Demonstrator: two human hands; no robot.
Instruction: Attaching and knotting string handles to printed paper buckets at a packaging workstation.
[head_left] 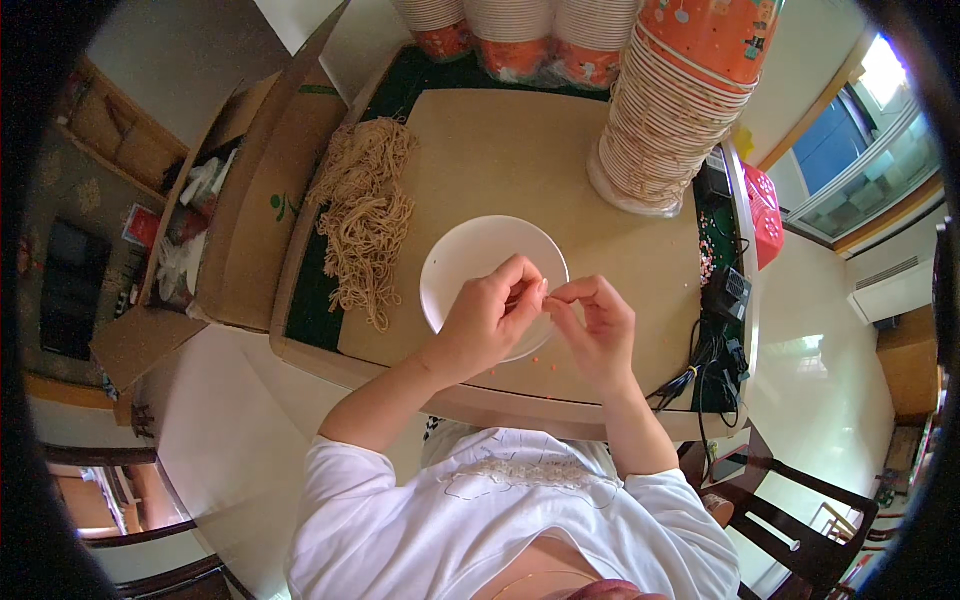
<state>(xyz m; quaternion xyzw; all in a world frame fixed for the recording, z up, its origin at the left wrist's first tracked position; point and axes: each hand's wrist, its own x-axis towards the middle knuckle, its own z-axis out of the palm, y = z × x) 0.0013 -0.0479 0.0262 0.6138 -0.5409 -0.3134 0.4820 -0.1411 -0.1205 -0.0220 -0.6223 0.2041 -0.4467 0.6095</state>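
My left hand [487, 312] and my right hand [600, 325] meet at their fingertips over the near right part of a white round bowl or tub [465, 255]. Both are closed in a pinch. Whatever lies between the fingers is too small to make out. Left of the bowl lies a loose heap of tan cord [365, 215]. A few tiny orange bits [537, 361] are scattered on the brown board [500, 130] near the bowl's near edge.
At the far right stands a tall stack of paper tubs [660, 120], with more stacks [510, 35] along the back. An open cardboard box [255, 200] stands left of the table. Black cables [705, 365], adapters [727, 295] and a red basket [764, 215] are at the right edge.
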